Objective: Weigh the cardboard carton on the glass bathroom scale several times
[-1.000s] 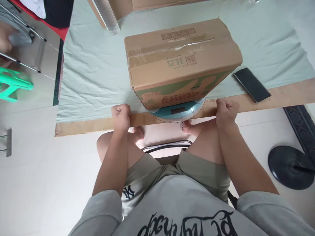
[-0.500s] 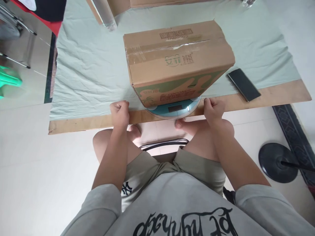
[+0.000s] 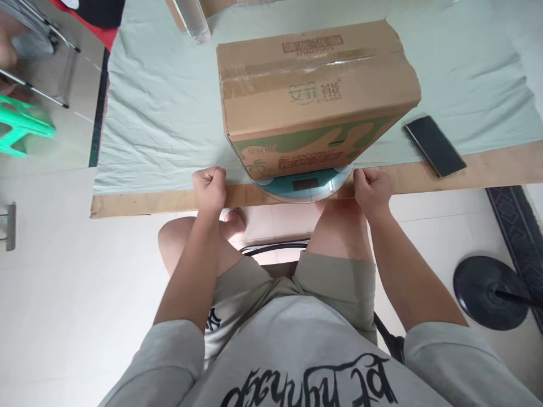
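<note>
1. Left hand [image 3: 210, 187]: clenched in a fist, at the wooden edge [image 3: 139, 204] of a cloth-covered table; nothing shows in it. It sits well off the scale, a sound place, since an arm's weight there should not press on the plate.
2. Centre: a taped cardboard box [image 3: 318, 110] stands on a round blue-topped scale [image 3: 275, 186] near the table's front. Its base is best kept within the plate, with the small display [image 3: 305, 184] uncovered; no figure is legible.
3. Right hand [image 3: 374, 189]: also a clenched fist, nothing visible inside, just beside the scale's right rim. Contact cannot be told; a clearer gap would seem safer.
4. Far right: a dark phone [image 3: 435, 147] lies on the cloth and edge, apart from the scale.
5. Compared with one second ago, the left fist and box keep about the same places; the right fist is closer to the scale, and the right leg [image 3: 343, 232] has swung inward.
</note>
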